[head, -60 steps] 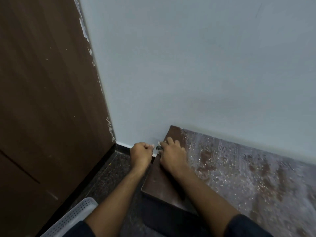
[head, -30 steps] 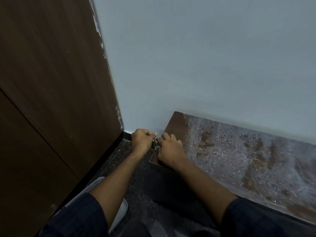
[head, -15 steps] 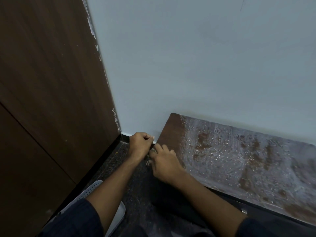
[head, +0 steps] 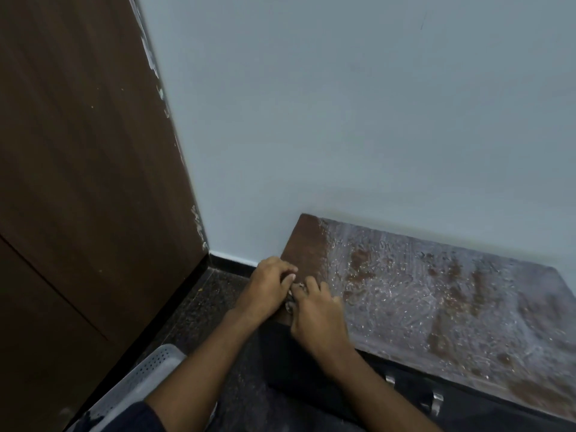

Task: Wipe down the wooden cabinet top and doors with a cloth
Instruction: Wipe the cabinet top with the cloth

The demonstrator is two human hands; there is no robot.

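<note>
Dark navy sleeves point(head: 137, 416), pushed above elbows, forearms bare, no rings/watch

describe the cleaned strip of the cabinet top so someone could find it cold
Start at the pale wall and drop to the low cabinet top set against it. The strip is at the top's left end, running from the wall toward the hands. It alone is plain dark brown wood; the rest is filmed with a whitish, glistening layer.

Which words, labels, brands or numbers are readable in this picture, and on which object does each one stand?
None. No text shows on the dark wooden cabinet top, the pale blue wall, the brown wooden door or the white perforated plastic basket.
</note>
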